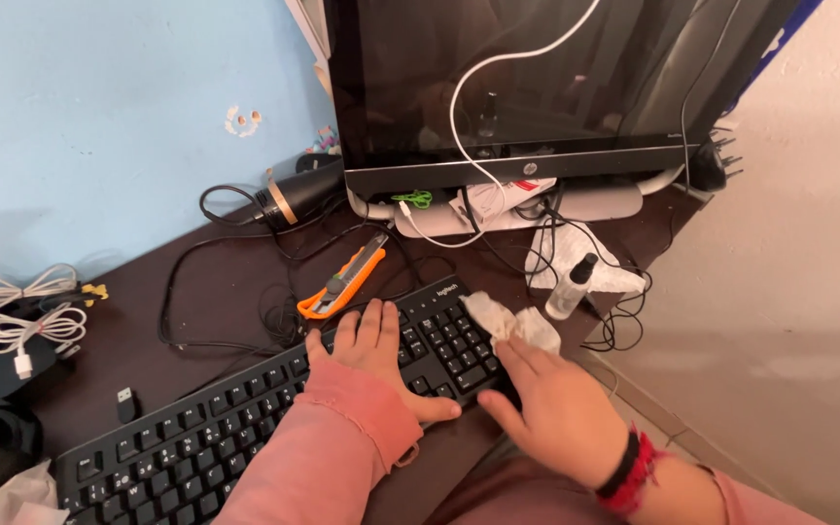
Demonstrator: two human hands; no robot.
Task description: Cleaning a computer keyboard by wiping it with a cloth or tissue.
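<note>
A black keyboard [226,428] lies slanted across the dark brown desk [235,282]. My left hand [367,355] lies flat on its keys near the right half, fingers together, holding it down. My right hand [551,403] presses a crumpled white wipe [509,321] against the keyboard's right end, fingers on top of the wipe. Both arms wear pink sleeves; the right wrist has red and black bands.
A dark monitor [537,78] stands at the back with cables beneath. A small spray bottle [571,287] rests on a white cloth [576,255]. An orange box cutter [342,279], a hair dryer [294,194], coiled white cables [26,311] and a small USB dongle [125,401] lie around.
</note>
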